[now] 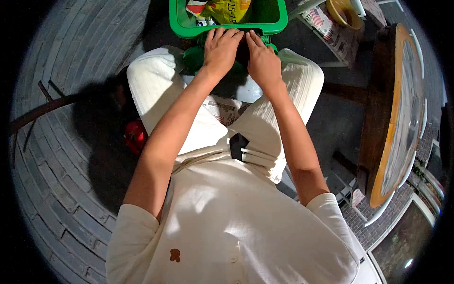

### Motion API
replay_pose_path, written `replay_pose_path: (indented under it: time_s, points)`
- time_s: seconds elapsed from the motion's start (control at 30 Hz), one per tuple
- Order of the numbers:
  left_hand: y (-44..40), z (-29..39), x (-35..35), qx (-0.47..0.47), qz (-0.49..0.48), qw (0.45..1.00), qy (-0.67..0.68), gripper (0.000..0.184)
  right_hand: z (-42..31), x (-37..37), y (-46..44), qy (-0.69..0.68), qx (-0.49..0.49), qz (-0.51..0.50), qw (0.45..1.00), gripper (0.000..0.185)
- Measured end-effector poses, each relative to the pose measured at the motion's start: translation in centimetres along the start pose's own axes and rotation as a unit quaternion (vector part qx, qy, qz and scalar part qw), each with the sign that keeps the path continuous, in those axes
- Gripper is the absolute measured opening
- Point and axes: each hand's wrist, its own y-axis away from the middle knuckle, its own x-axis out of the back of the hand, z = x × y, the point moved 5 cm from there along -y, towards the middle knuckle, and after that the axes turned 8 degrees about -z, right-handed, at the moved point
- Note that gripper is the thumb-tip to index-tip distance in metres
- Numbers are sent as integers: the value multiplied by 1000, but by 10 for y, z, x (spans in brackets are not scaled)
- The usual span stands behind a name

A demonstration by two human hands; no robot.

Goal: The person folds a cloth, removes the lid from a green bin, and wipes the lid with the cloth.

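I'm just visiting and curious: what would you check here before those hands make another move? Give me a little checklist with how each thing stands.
1. Left hand at the near side of the green bin: ok, its fingers reach the rim area.
2. Right hand beside it: ok, its fingers also point toward the rim.
3. Firm grip with both hands: cannot tell, the palms are hidden.
4. Bin's top open: ok, a yellow bag shows inside.
5. Whole bin visible: not ok, the picture cuts off its far end.
6. Red object away from both hands: ok.
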Motion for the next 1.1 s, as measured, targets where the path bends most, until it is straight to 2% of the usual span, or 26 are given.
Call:
replay_pose_path:
  time_s: [0.07, 0.17, 0.3, 0.4, 0.47, 0.57, 0.73, 0.9, 1.1]
  points:
    - [-1, 1, 0, -6, -10, 1000, -27, 40, 4, -1, -12, -20, -28, -40, 999, 75]
    - [-1, 2, 2, -7, -13, 1000, -19, 39, 12, -11, -17, -15, -4, -17, 1000, 78]
    - [-6, 6, -4, -18, -11, 999, -27, 39, 11, 11, 6, 0, 9, -22, 1000, 80]
    - [-9, 10, -4, -35, -10, 999, -34, 37, 15, 14, 15, 35, -9, -63, 997, 80]
    - [-12, 11, -4, -45, -12, 999, -27, 35, 21, 5, 10, 83, 5, -15, 996, 81]
    - [-23, 17, -2, -61, -30, 997, -42, 31, 26, -3, -9, 76, 2, 18, 997, 77]
    - [-32, 21, -7, -79, -55, 994, -59, 26, 24, 1, 3, 83, 6, 2, 997, 70]
    - [-34, 26, -6, -68, -42, 997, -19, 20, 30, 19, 14, 87, -16, -16, 996, 65]
    - [-41, 35, -18, -49, -53, 997, -15, 17, 49, 9, -17, 82, -19, 31, 996, 62]
